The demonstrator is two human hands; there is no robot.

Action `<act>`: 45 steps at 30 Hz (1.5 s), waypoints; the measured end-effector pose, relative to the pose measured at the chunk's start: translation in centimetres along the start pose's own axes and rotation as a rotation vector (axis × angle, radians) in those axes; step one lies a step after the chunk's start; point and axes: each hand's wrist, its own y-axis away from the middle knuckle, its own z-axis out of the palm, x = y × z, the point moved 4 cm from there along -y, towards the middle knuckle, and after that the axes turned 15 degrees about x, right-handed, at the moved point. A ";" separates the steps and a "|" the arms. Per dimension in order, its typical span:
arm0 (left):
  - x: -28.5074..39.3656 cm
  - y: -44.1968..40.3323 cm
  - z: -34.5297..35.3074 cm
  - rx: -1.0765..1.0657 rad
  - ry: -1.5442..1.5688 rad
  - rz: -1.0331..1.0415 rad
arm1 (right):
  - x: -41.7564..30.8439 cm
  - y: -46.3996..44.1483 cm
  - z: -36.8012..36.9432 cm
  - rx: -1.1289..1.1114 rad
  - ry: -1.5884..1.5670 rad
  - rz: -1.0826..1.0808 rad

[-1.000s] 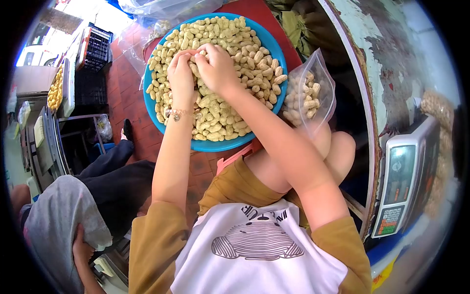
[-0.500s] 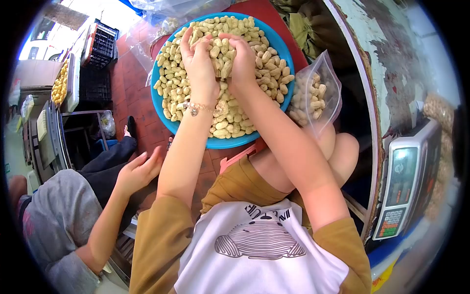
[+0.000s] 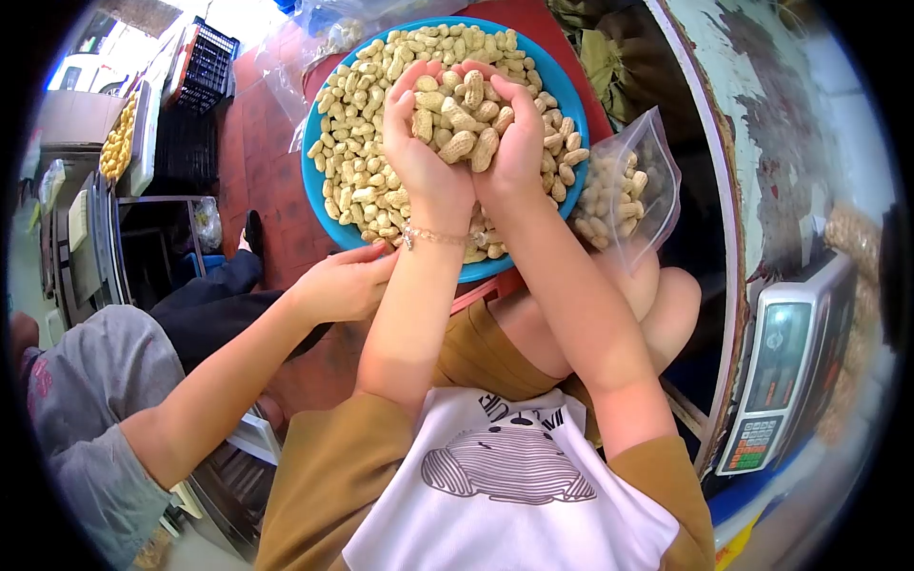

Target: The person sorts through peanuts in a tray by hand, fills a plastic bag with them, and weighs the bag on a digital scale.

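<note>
Cupped together, my left hand (image 3: 419, 157) and my right hand (image 3: 514, 143) hold a heap of unshelled peanuts (image 3: 462, 116) over a wide blue basin (image 3: 318, 205). More peanuts (image 3: 367, 143) fill the basin beneath and around my hands. My fingers curl up around the sides of the heap, and the palms touch at the wrists. A clear zip bag (image 3: 643, 209), partly filled with peanuts, leans beside the basin on the right, near my knees.
Another person's hand (image 3: 343, 285) reaches in from the left, beside my left forearm and the basin's lower rim. A digital scale (image 3: 781, 371) stands at the right. Black crates (image 3: 203, 67) and a tray of yellow items (image 3: 118, 143) are at the upper left.
My hands have gone from digging in the pile to holding a scooped heap, palms up, and have moved right. The other person's hand has risen from their lap toward the basin.
</note>
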 end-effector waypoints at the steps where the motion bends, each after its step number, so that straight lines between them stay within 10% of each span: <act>1: 0.0 -0.1 -0.1 0.018 0.029 -0.028 | 0.0 0.1 0.1 -0.014 -0.001 0.005; 8: 0.8 0.5 -1.0 0.107 0.162 -0.125 | 0.5 0.9 0.0 -0.102 0.311 -0.236; 19: 0.1 0.8 -0.2 -0.113 0.231 -0.146 | -1.0 0.9 0.4 0.038 -0.091 0.109; 45: -0.3 1.3 -1.7 -0.207 0.276 -0.223 | -0.7 1.8 0.6 -0.011 -0.042 0.069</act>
